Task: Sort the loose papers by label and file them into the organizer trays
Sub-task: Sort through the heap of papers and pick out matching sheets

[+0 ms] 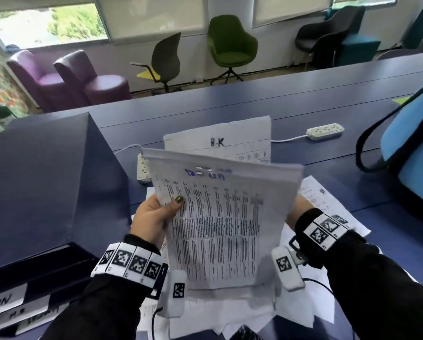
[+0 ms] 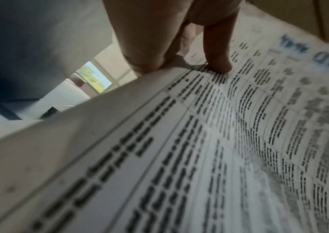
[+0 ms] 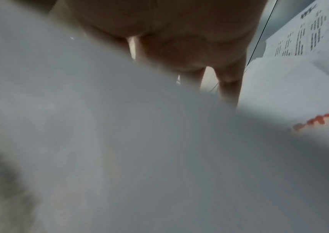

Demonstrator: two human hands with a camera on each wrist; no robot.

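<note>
I hold a stack of printed papers (image 1: 218,217) (image 2: 219,141) tilted above the blue table, a blurred blue label at its top. My left hand (image 1: 156,212) (image 2: 179,39) pinches its left edge, thumb on top. My right hand (image 1: 300,209) (image 3: 179,39) reaches under the right edge; its fingers run fairly straight behind the stack's underside (image 3: 119,126), and no thumb shows on top. A sheet marked "H.K" (image 1: 218,141) lies beyond. Loose papers (image 1: 328,200) (image 3: 299,94) are spread beneath, one with red writing. The labelled organizer trays (image 1: 14,303) stand at the lower left.
The organizer's dark blue top (image 1: 46,173) fills the left. One white power strip (image 1: 143,168) lies behind the stack and another (image 1: 324,130) at the far right. A blue bag with black straps (image 1: 411,148) sits on the right. Chairs stand beyond the table.
</note>
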